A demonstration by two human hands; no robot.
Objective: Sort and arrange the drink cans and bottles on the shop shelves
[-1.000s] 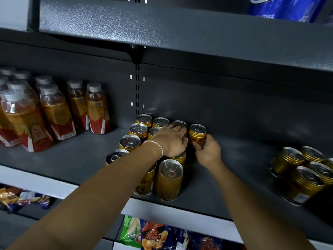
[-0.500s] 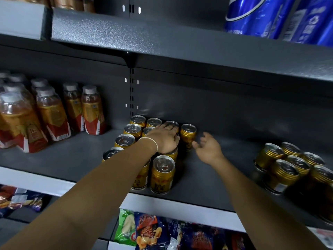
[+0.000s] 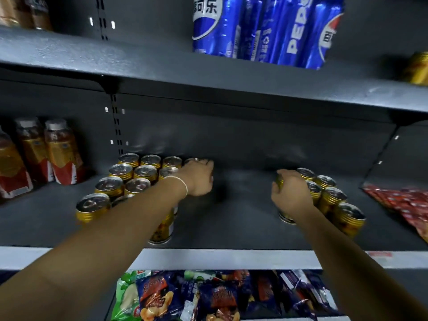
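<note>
Lower shelf, 6 o'clock, nearest: snack packets in blue, orange and green, lying loose under the pale front strip.
Middle shelf: dark grey, bare at centre between the two hands.
Left can group, 9 o'clock: gold cans with silver tops, upright, packed in touching rows that run front to back; the left forearm crosses over the front cans.
Left hand: lies palm down on the far right corner of the left can group, fingers bent over a can top. Grip or mere rest: cannot tell. Thin bracelet at the wrist.
Right can group, 3 o'clock: same gold cans, upright, touching, well apart from the left can group.
Right hand: fingers and thumb curled round the gripped can, which stands at the 9 o'clock edge of the right can group, base on the shelf.
Tea bottles, far 9 o'clock: upright, white caps, red and gold labels.
Red packets, far 3 o'clock: lying flat.
Upper shelf, 12 o'clock: tall blue cola cans at 1 o'clock; brown bottles at 10 o'clock; a blurred yellow can at 2 o'clock.
</note>
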